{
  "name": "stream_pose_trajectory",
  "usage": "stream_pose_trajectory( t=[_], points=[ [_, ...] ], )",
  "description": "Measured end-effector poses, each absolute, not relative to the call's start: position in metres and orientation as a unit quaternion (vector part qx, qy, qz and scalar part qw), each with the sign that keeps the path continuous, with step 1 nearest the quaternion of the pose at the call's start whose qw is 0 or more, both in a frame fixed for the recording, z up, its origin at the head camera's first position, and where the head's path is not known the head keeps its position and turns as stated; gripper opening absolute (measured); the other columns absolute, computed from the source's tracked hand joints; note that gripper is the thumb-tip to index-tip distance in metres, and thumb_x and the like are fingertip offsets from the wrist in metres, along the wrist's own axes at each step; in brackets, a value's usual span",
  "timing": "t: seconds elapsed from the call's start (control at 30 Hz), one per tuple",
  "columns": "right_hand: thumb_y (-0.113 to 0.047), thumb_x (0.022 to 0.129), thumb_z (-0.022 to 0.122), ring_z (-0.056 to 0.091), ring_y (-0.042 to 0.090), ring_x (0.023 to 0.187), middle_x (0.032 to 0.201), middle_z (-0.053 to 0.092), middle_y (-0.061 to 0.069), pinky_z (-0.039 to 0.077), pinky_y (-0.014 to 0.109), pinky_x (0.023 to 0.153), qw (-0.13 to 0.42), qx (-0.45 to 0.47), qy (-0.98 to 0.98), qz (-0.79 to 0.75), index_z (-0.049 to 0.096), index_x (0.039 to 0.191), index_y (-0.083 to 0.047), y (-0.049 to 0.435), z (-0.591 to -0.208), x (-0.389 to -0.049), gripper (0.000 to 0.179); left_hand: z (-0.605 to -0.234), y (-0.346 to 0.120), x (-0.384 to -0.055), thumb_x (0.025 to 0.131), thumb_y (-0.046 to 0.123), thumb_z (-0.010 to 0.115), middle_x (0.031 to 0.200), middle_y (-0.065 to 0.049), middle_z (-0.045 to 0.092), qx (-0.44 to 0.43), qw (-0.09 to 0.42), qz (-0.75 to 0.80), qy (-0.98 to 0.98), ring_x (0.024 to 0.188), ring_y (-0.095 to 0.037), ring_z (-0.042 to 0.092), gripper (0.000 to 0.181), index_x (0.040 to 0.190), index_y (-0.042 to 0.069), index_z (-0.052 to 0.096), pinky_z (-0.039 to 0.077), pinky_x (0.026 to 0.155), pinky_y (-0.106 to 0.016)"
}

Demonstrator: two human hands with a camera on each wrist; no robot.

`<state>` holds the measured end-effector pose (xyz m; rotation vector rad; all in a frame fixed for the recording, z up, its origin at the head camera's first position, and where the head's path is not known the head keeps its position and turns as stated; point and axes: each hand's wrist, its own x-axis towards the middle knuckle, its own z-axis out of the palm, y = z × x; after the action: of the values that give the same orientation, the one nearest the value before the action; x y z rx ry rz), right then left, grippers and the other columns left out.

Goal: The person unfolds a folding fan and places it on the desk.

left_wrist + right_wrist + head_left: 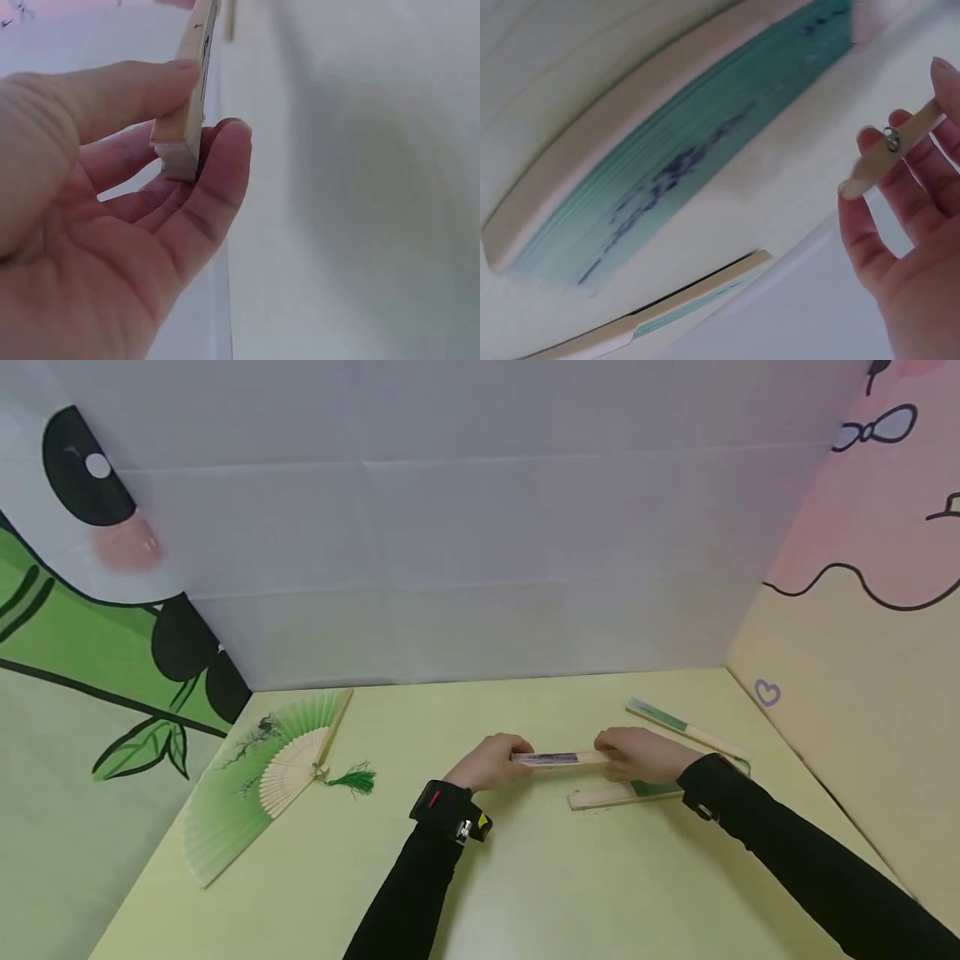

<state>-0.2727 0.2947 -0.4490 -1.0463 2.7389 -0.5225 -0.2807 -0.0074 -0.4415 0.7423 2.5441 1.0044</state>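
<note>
A folded hand fan [557,760] of pale wood, with a dark-printed strip along it, is held level above the table between both hands. My left hand [487,762] pinches its left end, thumb on one side and fingers curled behind, as the left wrist view shows with the fan's squared end [177,156]. At the opposite end, my right hand [643,755] grips the narrow part, where a small metal ring [892,139] shows in the right wrist view. Beneath the right hand lies another folded fan [600,797] with teal paper, partly hidden by that hand.
At the back right lies one more folded teal fan [675,725]. Spread wide on the left is a green fan [232,785] with a green tassel [358,778]. A pale wall [480,568] closes off the table's [525,893] far edge, with printed panels at either side.
</note>
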Motion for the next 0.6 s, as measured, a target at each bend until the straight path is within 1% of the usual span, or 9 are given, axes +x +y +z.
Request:
stream_pose_trajectory(
  t=[0.07,0.13,0.2,0.27,0.3,0.37,0.47,0.6],
  points=[
    [-0.018,0.098,0.061,0.056,0.017,0.095,0.11,0.058,0.003,0.05,0.035,0.082,0.071,-0.35,0.913,-0.196,0.058,0.124,-0.005,0.297,-0.444,-0.274,0.029,-0.439,-0.012,-0.285,0.092,0.015,0.069,0.1,-0.002,0.063,0.255,0.15,0.375,0.879,0.081,-0.016,0.056,0.027,0.118,0.006,0.066,0.048,0.068,-0.027],
    [-0.021,0.099,0.061,0.058,0.017,0.1,0.114,0.059,0.003,0.051,0.034,0.086,0.057,-0.341,0.912,-0.22,0.058,0.126,-0.005,0.298,-0.439,-0.272,0.032,-0.436,-0.016,-0.289,0.093,0.016,0.069,0.102,-0.001,0.063,0.247,0.148,0.409,0.866,0.083,-0.017,0.057,0.03,0.121,0.007,0.065,0.049,0.07,-0.028],
    [-0.024,0.098,0.062,0.058,0.015,0.095,0.11,0.059,-0.001,0.052,0.032,0.082,0.045,-0.329,0.911,-0.246,0.058,0.125,-0.007,0.299,-0.434,-0.269,0.032,-0.433,-0.02,-0.291,0.093,0.017,0.07,0.104,-0.003,0.064,0.238,0.146,0.462,0.842,0.088,-0.021,0.06,0.033,0.123,0.006,0.063,0.052,0.076,-0.033],
    [-0.025,0.098,0.062,0.056,0.012,0.089,0.105,0.059,-0.004,0.052,0.03,0.075,0.039,-0.319,0.907,-0.272,0.059,0.124,-0.009,0.297,-0.431,-0.266,0.031,-0.432,-0.023,-0.294,0.092,0.017,0.07,0.106,-0.005,0.065,0.22,0.142,0.526,0.81,0.093,-0.025,0.063,0.036,0.125,0.006,0.06,0.054,0.084,-0.038],
    [-0.025,0.098,0.062,0.055,0.011,0.085,0.102,0.06,-0.003,0.051,0.029,0.072,0.04,-0.317,0.904,-0.286,0.059,0.124,-0.009,0.295,-0.43,-0.264,0.031,-0.431,-0.025,-0.295,0.092,0.017,0.07,0.107,-0.007,0.065,0.206,0.141,0.561,0.789,0.096,-0.027,0.064,0.037,0.126,0.006,0.059,0.054,0.089,-0.04],
    [-0.027,0.099,0.06,0.053,0.011,0.077,0.095,0.061,0.0,0.049,0.027,0.064,0.053,-0.314,0.895,-0.313,0.059,0.126,-0.01,0.288,-0.429,-0.261,0.032,-0.431,-0.027,-0.298,0.091,0.014,0.071,0.107,-0.012,0.065,0.177,0.134,0.635,0.74,0.098,-0.03,0.065,0.039,0.126,0.004,0.056,0.053,0.093,-0.045],
    [-0.026,0.1,0.058,0.053,0.012,0.069,0.091,0.062,0.006,0.049,0.025,0.058,0.075,-0.308,0.879,-0.358,0.052,0.134,-0.008,0.275,-0.429,-0.252,0.039,-0.432,-0.026,-0.3,0.091,0.011,0.071,0.106,-0.015,0.065,0.132,0.121,0.724,0.667,0.097,-0.026,0.067,0.042,0.127,0.003,0.051,0.053,0.094,-0.042],
    [-0.02,0.1,0.058,0.056,0.016,0.065,0.092,0.06,0.012,0.054,0.03,0.058,0.088,-0.29,0.853,-0.425,0.041,0.142,0.0,0.257,-0.431,-0.24,0.049,-0.431,-0.02,-0.299,0.093,0.009,0.067,0.108,-0.016,0.066,0.091,0.102,0.801,0.583,0.098,-0.023,0.068,0.044,0.131,-0.001,0.048,0.054,0.093,-0.038]
  ],
)
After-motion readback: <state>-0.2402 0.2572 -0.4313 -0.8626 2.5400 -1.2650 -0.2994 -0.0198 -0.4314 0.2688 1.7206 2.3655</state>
